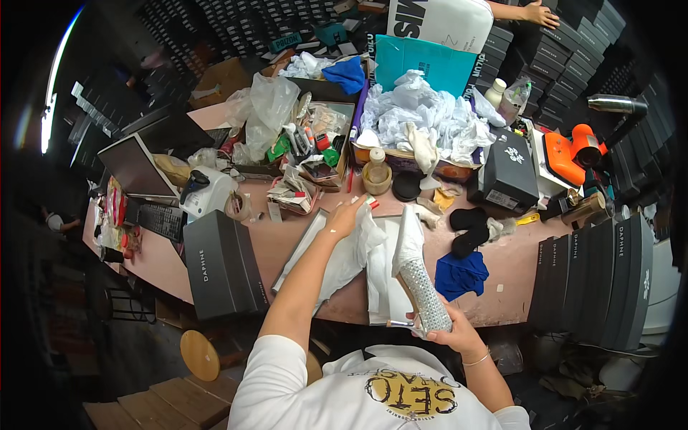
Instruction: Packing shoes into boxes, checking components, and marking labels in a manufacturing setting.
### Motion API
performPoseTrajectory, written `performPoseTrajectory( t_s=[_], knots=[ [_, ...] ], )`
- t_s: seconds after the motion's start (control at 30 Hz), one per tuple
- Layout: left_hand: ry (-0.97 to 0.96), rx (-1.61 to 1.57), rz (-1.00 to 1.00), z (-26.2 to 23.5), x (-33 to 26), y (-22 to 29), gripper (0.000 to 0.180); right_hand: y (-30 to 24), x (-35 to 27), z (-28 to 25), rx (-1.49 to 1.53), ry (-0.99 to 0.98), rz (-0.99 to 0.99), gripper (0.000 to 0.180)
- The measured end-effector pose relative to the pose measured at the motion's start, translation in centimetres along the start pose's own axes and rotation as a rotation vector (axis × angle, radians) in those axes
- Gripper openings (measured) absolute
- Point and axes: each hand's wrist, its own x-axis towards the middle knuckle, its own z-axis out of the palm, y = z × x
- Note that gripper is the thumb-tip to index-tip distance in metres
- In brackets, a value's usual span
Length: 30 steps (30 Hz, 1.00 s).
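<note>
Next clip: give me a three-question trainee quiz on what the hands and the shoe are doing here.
1. True or false: the right hand holds the white high-heeled shoe at its heel end.
2. What does the left hand grasp? A) the blue cloth B) white tissue paper C) the round jar
3. Fill in: the grey shoebox lies to the person's ____ of the shoe.

Key: 1 true; 2 B; 3 left.
</note>
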Motion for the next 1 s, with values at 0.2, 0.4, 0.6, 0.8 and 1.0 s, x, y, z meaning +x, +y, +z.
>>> performPoseTrajectory(
  t_s=[0.2,0.4,0.6,0.8,1.0],
  knots=[
    [-0.01,-0.002,-0.11,3.9,3.0,-1.1,0.024,1.9,-3.2,2.0,-0.022,0.148,0.052,0.089],
    [0.401,-0.294,-0.051,2.5,-1.3,-0.5,0.019,1.4,-5.1,0.3,0.16,0.147,0.067,0.086],
    [0.686,-0.668,-0.168,-1.8,-14.4,7.0,0.015,0.4,-0.2,-0.9,0.527,-0.191,0.159,0.082],
    [0.853,-0.907,-0.455,-0.9,-24.4,10.9,0.02,1.7,6.0,1.7,0.376,-0.168,0.242,0.063],
    [0.559,-0.389,-0.399,1.9,-31.1,8.4,0.06,2.5,5.7,4.2,0.224,-0.239,0.319,0.057]
  ],
)
